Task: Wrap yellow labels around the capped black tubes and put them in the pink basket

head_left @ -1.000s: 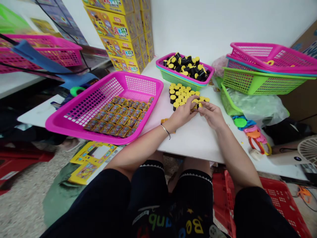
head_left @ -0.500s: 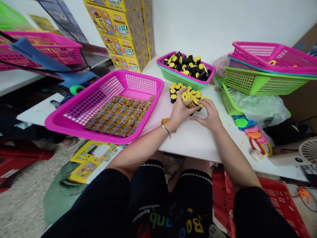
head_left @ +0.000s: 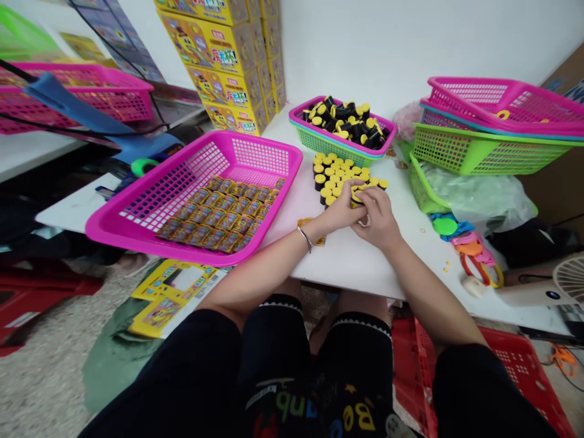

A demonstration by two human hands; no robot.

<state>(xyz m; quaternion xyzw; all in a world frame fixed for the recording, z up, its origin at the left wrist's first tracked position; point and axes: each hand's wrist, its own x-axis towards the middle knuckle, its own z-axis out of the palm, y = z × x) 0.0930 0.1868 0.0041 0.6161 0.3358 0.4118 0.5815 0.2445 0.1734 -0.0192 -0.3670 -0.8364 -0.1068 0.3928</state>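
Note:
My left hand [head_left: 341, 212] and my right hand [head_left: 379, 220] meet over the table, fingers closed around a small black tub with a yellow lid [head_left: 356, 196]. The fingers partly hide this tub. Just beyond them, many similar yellow-lidded tubs [head_left: 337, 179] stand upright, packed close together. Beside my left wrist lies a small yellow printed packet [head_left: 321, 239], partly covered by the forearm. To the left, a large pink basket [head_left: 114, 234] holds rows of shiny printed packets [head_left: 214, 216].
Behind the tubs, stacked baskets [head_left: 297, 115] hold a heap of black and yellow tubs. Yellow cartons [head_left: 223, 55] are piled against the wall. More stacked baskets [head_left: 474, 152], a clear plastic bag [head_left: 483, 191] and a small fan [head_left: 570, 280] are on the right.
My hands have drawn together and come slightly nearer to me. My right hand, spread earlier, has closed on the tub. More of the standing tubs show now.

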